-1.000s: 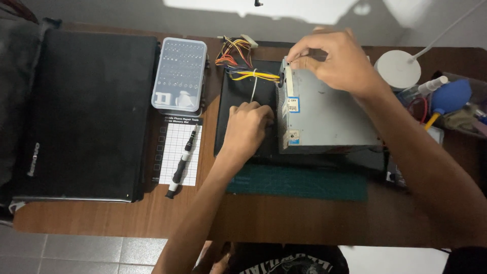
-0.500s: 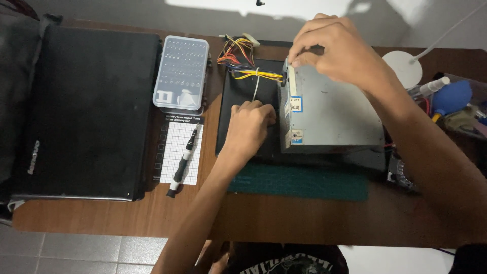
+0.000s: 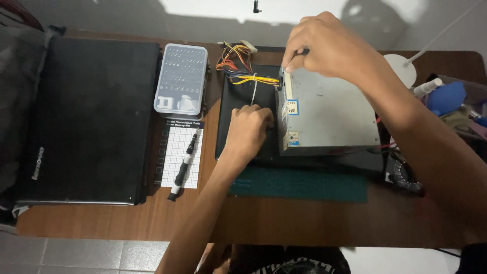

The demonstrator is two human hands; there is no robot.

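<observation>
Both hands unmoved since prior frame: right [image 3: 332, 48] atop grey PSU box [image 3: 329, 119], left [image 3: 248, 129] beside.

Setting: home electronics repair desk.
Surface: brown wooden table [image 3: 284, 223] against a white wall, tiled floor below.
Tools: clear screwdriver bit case [image 3: 181, 78], precision screwdriver [image 3: 184, 163] on a gridded screw mat [image 3: 178, 156], green cutting mat [image 3: 299, 185].
Equipment: closed black laptop [image 3: 86, 119], grey metal power supply unit [image 3: 329, 114] with coloured wires [image 3: 238, 63].
</observation>
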